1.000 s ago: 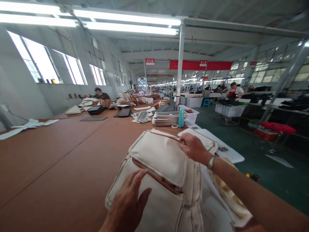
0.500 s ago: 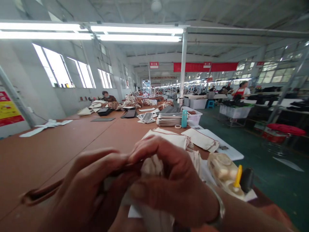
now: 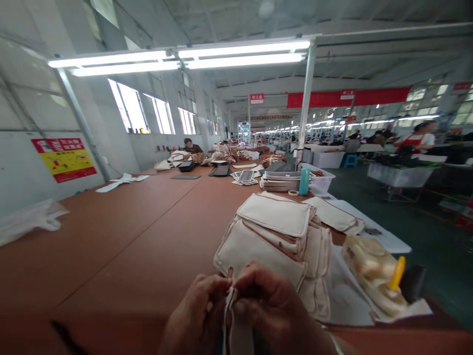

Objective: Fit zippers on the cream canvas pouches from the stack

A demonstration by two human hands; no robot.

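My left hand [image 3: 197,315] and my right hand [image 3: 273,310] are pressed together at the bottom edge, both pinching the upper edge of a cream fabric piece [image 3: 234,330] with brown trim. Most of that piece is hidden below the picture. Just beyond my fingers lies a stack of cream canvas pouches [image 3: 273,236] with brown piping on the brown table [image 3: 121,236].
A glue-smeared bottle with a yellow nozzle [image 3: 373,271] lies on white paper at the right. One more cream pouch [image 3: 338,215], a teal bottle [image 3: 304,181], stacked trays [image 3: 281,180] and a white bin sit farther back. Other people work at far tables. A green aisle runs along the right.
My hands have dropped toward me with the fabric piece, uncovering the pouch stack. The view has swung left. A second ago my hands lay flat on the stack.
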